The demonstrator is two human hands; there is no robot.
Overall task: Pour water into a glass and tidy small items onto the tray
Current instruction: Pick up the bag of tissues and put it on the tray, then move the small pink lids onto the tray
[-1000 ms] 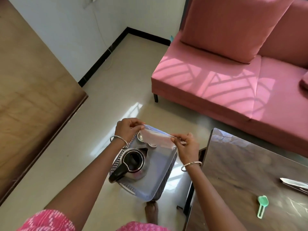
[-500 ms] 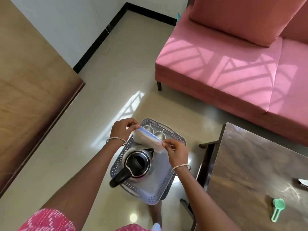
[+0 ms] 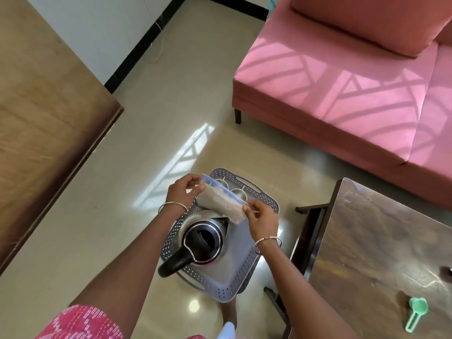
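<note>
Beyond my hands, the pink sofa [image 3: 342, 99] filled the upper right of the room, striped with window light, and a big wooden surface [image 3: 41, 123] ran down the left side, its dark edge slanting toward me. Between them lay a wide stretch of pale tiled floor [image 3: 171, 106], bare and glossy, with a thin cord trailing by the black skirting. At my right stood the dark table [image 3: 391, 253], its near corner just beside the tray, and a small green scoop [image 3: 417, 314] lay on its top, well apart from everything else. The grey perforated tray [image 3: 242, 275] sat low in front of me over the floor; what carried it I could not tell. On it stood the steel kettle [image 3: 204, 241], lid off, black handle pointing back toward my left arm, spout toward the far right. Two small steel cups [image 3: 238, 193] stood at the tray's far edge, partly hidden behind what I held. Over the far half of the tray, above the kettle's spout, I held a clear zip bag [image 3: 220, 203] with pale contents. My left hand [image 3: 184, 192] pinched its upper left corner between thumb and fingers, and my right hand [image 3: 263, 220] pinched the lower right end the same way, the other fingers curled in.
</note>
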